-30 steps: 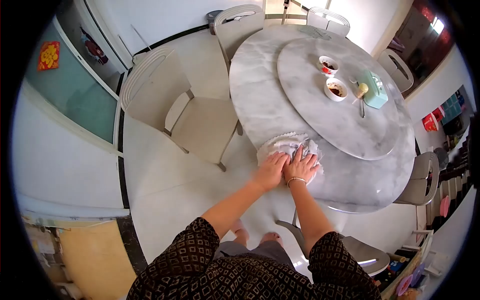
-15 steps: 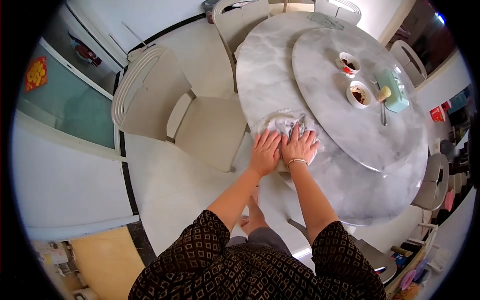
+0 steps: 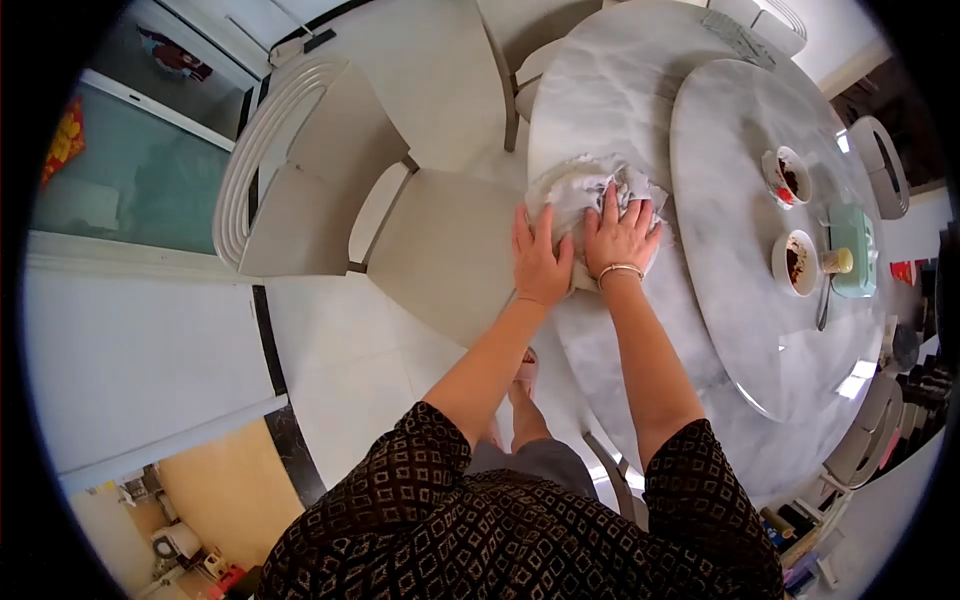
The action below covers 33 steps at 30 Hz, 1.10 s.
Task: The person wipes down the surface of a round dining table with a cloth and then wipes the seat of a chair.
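A crumpled pale cloth lies bunched on the grey marbled round table, close to its left edge. My right hand, with a bracelet at the wrist, presses flat on the cloth, fingers stretched and spread. Beside it, my left hand rests at the cloth's near left side by the table rim, its fingers straight and apart. Neither hand is wrapped round anything. Part of the cloth is covered by my hands.
The raised turntable carries two bowls with dark remains, a white bowl and a patterned bowl, a mint-green box, a small yellowish jar and a utensil. A beige chair stands against the table's left side.
My hands and the cloth have moved farther along the table's left edge. The left hand's fingers have spread wider. My view has turned, so the table sits farther right.
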Available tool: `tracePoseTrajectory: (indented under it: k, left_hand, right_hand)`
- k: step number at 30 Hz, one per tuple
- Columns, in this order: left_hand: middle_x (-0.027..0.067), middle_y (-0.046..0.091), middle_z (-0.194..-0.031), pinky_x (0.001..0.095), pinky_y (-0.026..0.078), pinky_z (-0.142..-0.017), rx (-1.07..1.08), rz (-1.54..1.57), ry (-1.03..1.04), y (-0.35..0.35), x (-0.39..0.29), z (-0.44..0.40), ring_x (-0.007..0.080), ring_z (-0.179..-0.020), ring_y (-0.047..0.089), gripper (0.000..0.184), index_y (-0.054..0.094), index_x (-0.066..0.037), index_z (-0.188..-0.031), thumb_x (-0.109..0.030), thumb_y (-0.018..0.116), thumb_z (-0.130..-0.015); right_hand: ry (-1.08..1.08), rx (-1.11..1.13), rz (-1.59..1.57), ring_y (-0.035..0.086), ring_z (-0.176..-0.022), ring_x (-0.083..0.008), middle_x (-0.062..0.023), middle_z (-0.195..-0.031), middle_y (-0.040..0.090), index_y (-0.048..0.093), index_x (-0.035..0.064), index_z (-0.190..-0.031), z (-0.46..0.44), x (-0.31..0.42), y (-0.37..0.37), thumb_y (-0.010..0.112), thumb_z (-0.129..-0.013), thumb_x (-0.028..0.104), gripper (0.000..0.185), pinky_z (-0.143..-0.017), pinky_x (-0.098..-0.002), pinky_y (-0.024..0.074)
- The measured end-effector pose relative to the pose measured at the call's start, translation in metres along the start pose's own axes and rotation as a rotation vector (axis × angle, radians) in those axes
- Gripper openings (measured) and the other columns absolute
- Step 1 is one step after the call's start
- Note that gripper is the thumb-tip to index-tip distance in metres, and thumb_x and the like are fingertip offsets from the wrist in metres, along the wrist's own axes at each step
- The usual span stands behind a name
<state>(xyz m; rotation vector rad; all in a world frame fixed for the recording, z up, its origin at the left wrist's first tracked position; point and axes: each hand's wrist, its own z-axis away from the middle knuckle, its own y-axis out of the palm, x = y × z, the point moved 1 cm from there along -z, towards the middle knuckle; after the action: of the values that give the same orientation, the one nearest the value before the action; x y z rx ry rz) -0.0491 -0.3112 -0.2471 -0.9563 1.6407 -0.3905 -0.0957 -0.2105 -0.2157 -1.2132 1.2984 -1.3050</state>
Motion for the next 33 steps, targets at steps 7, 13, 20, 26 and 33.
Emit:
tracePoseTrajectory:
  k: [7, 13, 20, 26, 33]
  left_hand:
    - [0.015, 0.052, -0.101, 0.0415, 0.048, -0.068, 0.146, 0.246, -0.264, -0.019, 0.004, -0.001, 0.033, -0.084, 0.057, 0.041, 0.049, -0.017, -0.124, -0.023, 0.055, -0.084]
    - [0.0129, 0.053, -0.087, 0.0369, 0.047, -0.06, 0.024, 0.203, -0.023, -0.081, 0.074, 0.015, 0.0312, -0.073, 0.056, 0.022, 0.057, -0.006, -0.1, -0.005, 0.057, -0.078]
    - [0.0114, 0.049, -0.104, 0.0409, 0.044, -0.072, 0.406, -0.15, 0.039, -0.063, 0.233, 0.069, 0.0299, -0.092, 0.051, 0.038, 0.053, -0.003, -0.112, -0.006, 0.055, -0.074]
    - [0.0125, 0.028, -0.14, 0.0468, 0.021, -0.106, 0.732, -0.298, 0.193, -0.001, 0.339, 0.112, 0.0307, -0.129, 0.027, 0.057, 0.035, -0.001, -0.133, -0.019, 0.053, -0.082]
    - [0.0122, 0.015, -0.148, 0.047, 0.01, -0.11, 0.702, -0.414, 0.032, 0.002, 0.372, 0.049, 0.0303, -0.135, 0.017, 0.063, 0.026, -0.002, -0.139, -0.035, 0.045, -0.088]
  right_hand:
    - [-0.031, -0.09, -0.003, 0.03, -0.13, -0.0288, -0.0146, -0.136, 0.04, 0.042, 0.0209, -0.133, 0.005, 0.011, 0.009, 0.04, -0.09, 0.04, 0.047, -0.103, -0.0514, 0.0219]
    - [-0.395, -0.333, -0.197, 0.047, -0.113, -0.0317, -0.015, -0.116, 0.053, 0.054, 0.014, -0.119, 0.067, 0.102, 0.015, 0.056, -0.079, 0.024, 0.042, -0.087, -0.0497, 0.0365]
    - [-0.187, 0.017, -0.107, 0.038, -0.121, -0.0362, -0.0212, -0.125, 0.045, 0.045, 0.0112, -0.13, 0.13, 0.172, 0.173, 0.052, -0.084, 0.031, 0.051, -0.099, -0.0529, 0.027]
    - [0.135, 0.298, 0.017, 0.03, -0.125, -0.0427, -0.0265, -0.128, 0.041, 0.035, 0.007, -0.135, 0.129, 0.192, 0.291, 0.05, -0.081, 0.05, 0.071, -0.107, -0.0548, 0.01]
    - [-0.18, 0.131, -0.073, 0.029, -0.127, -0.039, -0.0215, -0.127, 0.043, 0.041, 0.0096, -0.132, 0.041, 0.259, 0.317, 0.045, -0.085, 0.041, 0.057, -0.108, -0.0514, 0.0115]
